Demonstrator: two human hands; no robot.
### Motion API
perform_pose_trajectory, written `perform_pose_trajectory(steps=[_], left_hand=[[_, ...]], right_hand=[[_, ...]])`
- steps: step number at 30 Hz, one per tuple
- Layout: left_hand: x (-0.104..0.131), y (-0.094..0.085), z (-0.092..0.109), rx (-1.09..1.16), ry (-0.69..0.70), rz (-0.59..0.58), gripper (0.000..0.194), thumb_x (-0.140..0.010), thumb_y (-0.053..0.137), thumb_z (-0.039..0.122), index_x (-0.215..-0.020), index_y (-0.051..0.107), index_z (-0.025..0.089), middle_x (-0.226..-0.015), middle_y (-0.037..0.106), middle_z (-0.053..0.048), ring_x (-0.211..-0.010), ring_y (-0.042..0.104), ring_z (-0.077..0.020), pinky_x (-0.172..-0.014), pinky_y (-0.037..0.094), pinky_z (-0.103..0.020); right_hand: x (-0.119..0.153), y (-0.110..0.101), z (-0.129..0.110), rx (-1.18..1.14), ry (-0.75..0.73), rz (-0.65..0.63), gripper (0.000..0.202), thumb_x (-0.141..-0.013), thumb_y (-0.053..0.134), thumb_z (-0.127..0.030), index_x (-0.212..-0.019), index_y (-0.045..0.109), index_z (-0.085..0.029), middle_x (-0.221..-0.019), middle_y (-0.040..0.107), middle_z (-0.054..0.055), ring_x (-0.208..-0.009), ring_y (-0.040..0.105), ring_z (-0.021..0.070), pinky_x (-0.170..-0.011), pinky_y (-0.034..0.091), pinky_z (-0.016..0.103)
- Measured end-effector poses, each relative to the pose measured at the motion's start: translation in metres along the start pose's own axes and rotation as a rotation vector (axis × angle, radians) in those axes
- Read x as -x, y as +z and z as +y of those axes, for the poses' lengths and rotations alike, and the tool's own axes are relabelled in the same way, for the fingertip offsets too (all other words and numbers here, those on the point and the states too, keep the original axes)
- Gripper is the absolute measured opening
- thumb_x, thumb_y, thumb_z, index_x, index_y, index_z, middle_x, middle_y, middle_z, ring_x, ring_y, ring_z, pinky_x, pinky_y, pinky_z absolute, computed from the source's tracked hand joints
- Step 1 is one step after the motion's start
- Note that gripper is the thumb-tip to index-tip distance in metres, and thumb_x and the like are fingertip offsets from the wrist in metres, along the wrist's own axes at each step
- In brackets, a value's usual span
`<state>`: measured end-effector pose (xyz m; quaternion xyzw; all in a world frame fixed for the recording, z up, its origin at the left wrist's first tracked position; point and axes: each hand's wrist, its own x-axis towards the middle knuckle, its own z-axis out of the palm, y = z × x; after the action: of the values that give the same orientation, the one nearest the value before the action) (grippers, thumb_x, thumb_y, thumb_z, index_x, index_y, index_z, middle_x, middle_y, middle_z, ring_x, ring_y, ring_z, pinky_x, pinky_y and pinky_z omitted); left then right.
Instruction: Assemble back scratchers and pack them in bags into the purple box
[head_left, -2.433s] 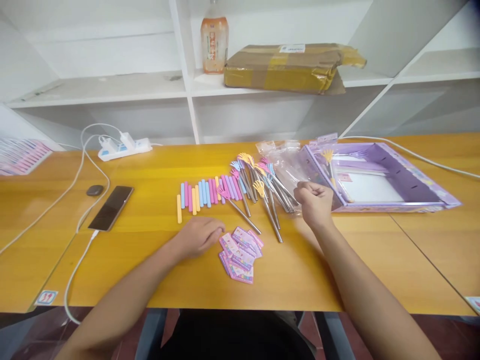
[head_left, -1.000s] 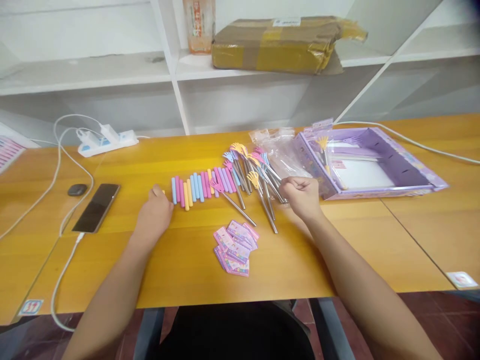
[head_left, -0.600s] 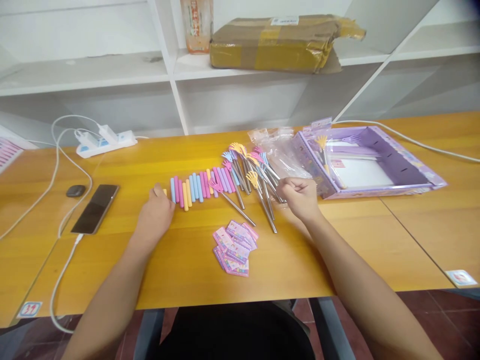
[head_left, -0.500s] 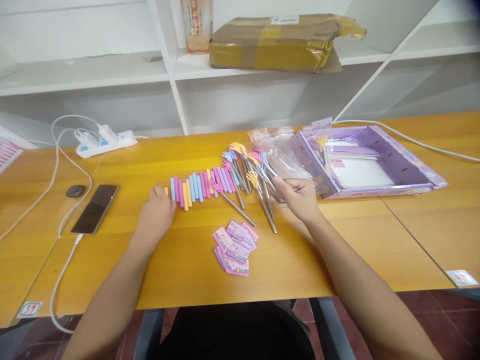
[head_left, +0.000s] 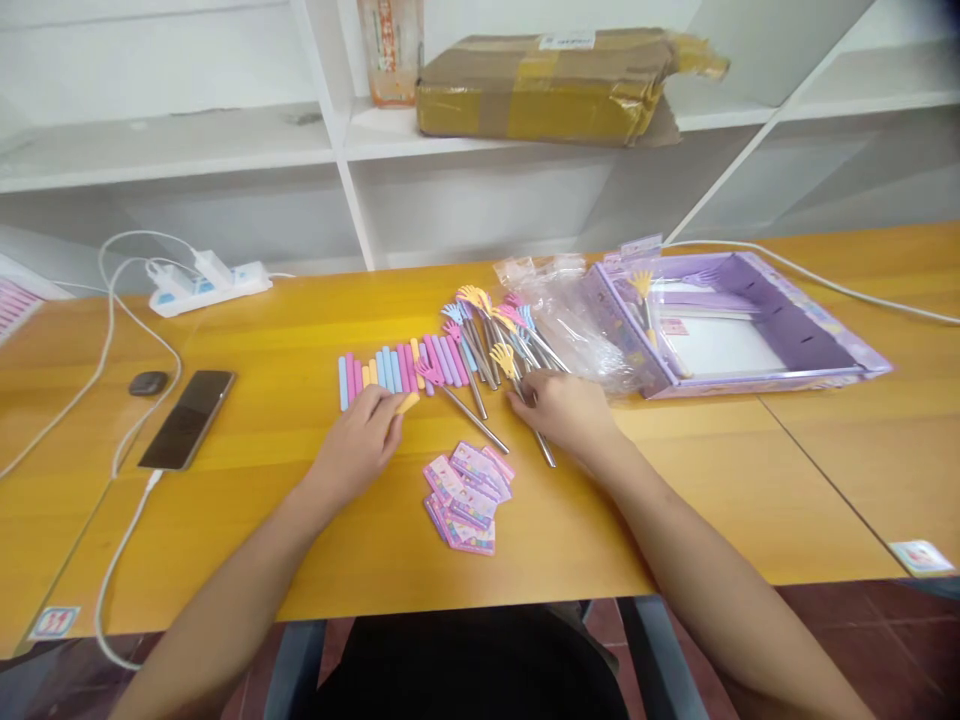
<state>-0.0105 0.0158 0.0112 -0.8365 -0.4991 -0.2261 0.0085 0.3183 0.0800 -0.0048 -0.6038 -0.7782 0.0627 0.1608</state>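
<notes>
Between the fingers of my left hand (head_left: 360, 440) is a yellow stick (head_left: 407, 403), just in front of a row of pink, blue, purple and yellow sticks (head_left: 390, 369). My right hand (head_left: 564, 408) is closed over the metal rods of the hand-shaped scratchers (head_left: 504, 357); what its fingertips grip is partly hidden. A pink scratcher (head_left: 474, 420) lies slanted between my hands. Nearer the table's front edge lies a loose pile of pink and purple cards (head_left: 471, 497).
A purple box (head_left: 795, 376) stands at right, with a bagged yellow scratcher (head_left: 643, 290) on its left side. Clear plastic bags (head_left: 574, 320) lie beside it. Phone (head_left: 187, 420), cables and power strip (head_left: 212, 292) are at left. A carton (head_left: 540, 90) sits on the shelf.
My left hand has moved right from the row's left end, with a yellow stick now showing in it. My right hand has moved left and down onto the rods.
</notes>
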Motion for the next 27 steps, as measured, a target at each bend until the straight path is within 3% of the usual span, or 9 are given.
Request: perform_pose_trajectory(steps=[3, 7, 11, 14, 19, 27], left_hand=[[0.002, 0.003, 0.009, 0.073, 0.065, 0.004, 0.033, -0.112, 0.046, 0.023, -0.140, 0.062, 0.019, -0.117, 0.065, -0.011, -0.103, 0.069, -0.0222, -0.091, 0.059, -0.036], [0.004, 0.006, 0.014, 0.159, 0.093, -0.021, 0.032, -0.114, 0.043, 0.023, -0.141, 0.061, 0.021, -0.120, 0.067, -0.010, -0.106, 0.070, -0.0204, -0.093, 0.059, -0.036], [0.003, 0.008, 0.015, 0.209, 0.082, -0.033, 0.029, -0.115, 0.044, 0.024, -0.138, 0.061, 0.021, -0.119, 0.070, -0.010, -0.110, 0.070, -0.0210, -0.097, 0.059, -0.038], [0.004, 0.009, 0.013, 0.227, 0.086, -0.030, 0.028, -0.115, 0.045, 0.025, -0.137, 0.061, 0.021, -0.119, 0.070, -0.009, -0.111, 0.070, -0.0213, -0.098, 0.059, -0.039], [0.006, 0.010, 0.013, 0.241, 0.093, -0.010, 0.027, -0.114, 0.047, 0.027, -0.136, 0.061, 0.020, -0.117, 0.071, -0.010, -0.108, 0.070, -0.0217, -0.094, 0.059, -0.038], [0.005, 0.010, 0.012, 0.240, 0.113, 0.029, 0.027, -0.115, 0.045, 0.027, -0.135, 0.062, 0.020, -0.115, 0.070, -0.010, -0.105, 0.069, -0.0206, -0.094, 0.059, -0.037]], right_hand=[[-0.001, -0.002, 0.003, -0.298, 0.004, 0.079, 0.034, -0.094, 0.069, -0.043, -0.069, 0.061, -0.020, -0.062, 0.057, 0.001, -0.057, 0.043, 0.0141, -0.059, 0.026, 0.030], [-0.001, -0.010, 0.004, -0.990, 0.043, 0.193, 0.043, -0.100, 0.064, -0.061, -0.083, 0.068, -0.021, -0.055, 0.039, -0.006, -0.051, 0.034, 0.0118, -0.052, 0.027, 0.027], [0.001, -0.017, -0.005, -1.429, 0.087, 0.111, 0.039, -0.095, 0.073, -0.060, -0.098, 0.070, -0.021, -0.060, 0.053, -0.005, -0.043, 0.035, 0.0098, -0.043, 0.027, 0.027], [0.002, -0.018, -0.013, -1.539, 0.057, -0.013, 0.040, -0.089, 0.080, -0.058, -0.097, 0.070, -0.020, -0.066, 0.063, -0.002, -0.042, 0.046, 0.0102, -0.042, 0.035, 0.027], [0.004, -0.011, -0.021, -1.558, 0.007, -0.146, 0.043, -0.090, 0.078, -0.060, -0.099, 0.068, -0.020, -0.068, 0.067, -0.001, -0.045, 0.054, 0.0122, -0.044, 0.042, 0.027], [0.006, -0.006, -0.024, -1.565, 0.002, -0.136, 0.039, -0.093, 0.077, -0.058, -0.095, 0.065, -0.021, -0.070, 0.068, -0.001, -0.048, 0.055, 0.0122, -0.047, 0.041, 0.027]])
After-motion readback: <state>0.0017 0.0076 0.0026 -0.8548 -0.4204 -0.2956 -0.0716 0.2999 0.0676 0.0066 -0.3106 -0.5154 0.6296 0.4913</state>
